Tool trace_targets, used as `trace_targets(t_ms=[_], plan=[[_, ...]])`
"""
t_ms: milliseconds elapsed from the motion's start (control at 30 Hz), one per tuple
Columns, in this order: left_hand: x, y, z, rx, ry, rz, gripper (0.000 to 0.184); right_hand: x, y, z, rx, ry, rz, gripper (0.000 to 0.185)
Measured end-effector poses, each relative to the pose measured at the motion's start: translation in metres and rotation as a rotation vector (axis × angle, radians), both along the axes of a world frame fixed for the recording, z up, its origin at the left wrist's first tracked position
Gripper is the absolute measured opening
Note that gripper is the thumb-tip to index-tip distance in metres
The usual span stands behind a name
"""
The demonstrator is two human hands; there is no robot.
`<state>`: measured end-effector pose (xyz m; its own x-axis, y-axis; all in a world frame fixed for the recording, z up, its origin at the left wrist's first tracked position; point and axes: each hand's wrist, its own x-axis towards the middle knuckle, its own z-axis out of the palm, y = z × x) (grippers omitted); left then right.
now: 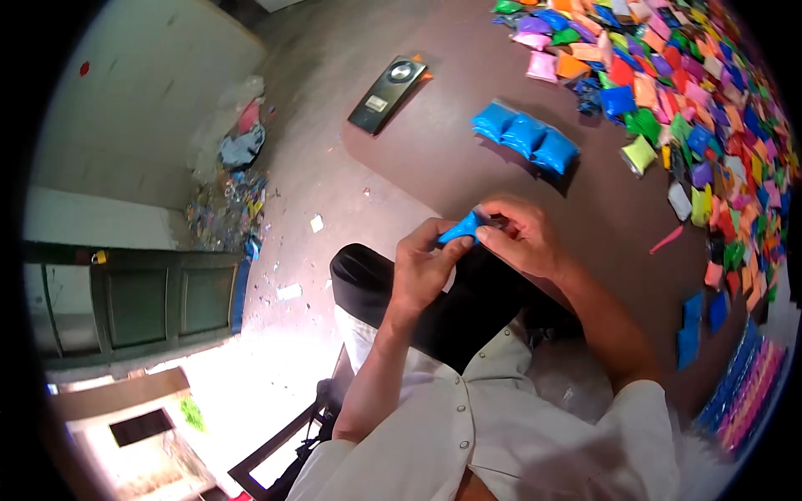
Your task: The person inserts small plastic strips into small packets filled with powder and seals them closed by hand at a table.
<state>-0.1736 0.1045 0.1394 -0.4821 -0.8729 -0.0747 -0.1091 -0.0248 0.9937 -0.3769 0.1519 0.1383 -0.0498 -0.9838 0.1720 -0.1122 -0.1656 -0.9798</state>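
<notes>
Above my lap, both hands hold a small blue packet (464, 228) between them. My left hand (423, 255) pinches its lower left end with thumb and fingers. My right hand (522, 238) grips the packet's upper right end, where some clear wrap seems to show. Just beyond my hands, a joined row of blue packets (524, 137) lies on the floor. What is inside the packets cannot be made out.
A phone (388, 94) lies on the floor ahead. To the right spreads a big heap of colourful packets (660, 83). Blue and pink packet strips (742, 388) lie at lower right. Litter (225, 204) lines the wall at left, near a dark green door (167, 301).
</notes>
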Motion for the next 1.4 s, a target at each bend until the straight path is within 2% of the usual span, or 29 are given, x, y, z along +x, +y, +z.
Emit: trace_targets(t_ms=[67,133,167,233,267,367,533,700,867,1033,1200,1400], plan=[[0.004,0.001,0.003,0.011,-0.046,-0.009,0.017,0.001,0.003,0.004,0.027,0.013,0.003,0.023],[0.001,0.002,0.010,0.102,-0.103,-0.032,0.028,-0.002,0.007,0.006,0.126,0.009,0.011,0.022],[0.001,0.002,0.014,0.112,-0.118,-0.047,0.028,-0.001,0.009,0.001,0.109,-0.027,0.014,0.021],[0.000,0.001,0.021,0.222,0.033,-0.069,0.031,0.003,0.011,-0.008,0.129,-0.104,-0.011,0.020],[0.000,-0.003,0.006,0.144,0.071,-0.090,0.030,0.002,0.011,-0.010,0.126,-0.156,-0.021,0.019],[-0.003,-0.011,0.000,0.173,0.092,-0.132,0.026,-0.001,0.011,-0.007,0.124,-0.141,-0.021,0.020],[-0.003,-0.013,-0.004,0.060,0.097,-0.083,0.020,-0.003,0.007,-0.006,0.119,-0.095,-0.008,0.027],[-0.002,-0.008,0.002,0.092,0.069,-0.060,0.027,0.000,0.005,-0.013,0.082,-0.144,0.003,0.028],[-0.009,-0.004,-0.001,0.130,0.129,-0.029,0.024,-0.002,0.006,-0.011,-0.012,-0.001,0.021,0.023],[-0.009,-0.008,-0.006,0.036,0.105,0.022,0.016,0.000,0.006,-0.009,0.033,-0.039,0.007,0.024],[-0.014,-0.006,0.000,0.026,0.136,0.092,0.018,0.000,0.005,0.000,0.085,-0.028,0.006,0.025],[-0.025,-0.002,0.006,0.052,0.095,0.115,0.022,-0.001,0.002,-0.011,0.005,-0.033,0.019,0.028]])
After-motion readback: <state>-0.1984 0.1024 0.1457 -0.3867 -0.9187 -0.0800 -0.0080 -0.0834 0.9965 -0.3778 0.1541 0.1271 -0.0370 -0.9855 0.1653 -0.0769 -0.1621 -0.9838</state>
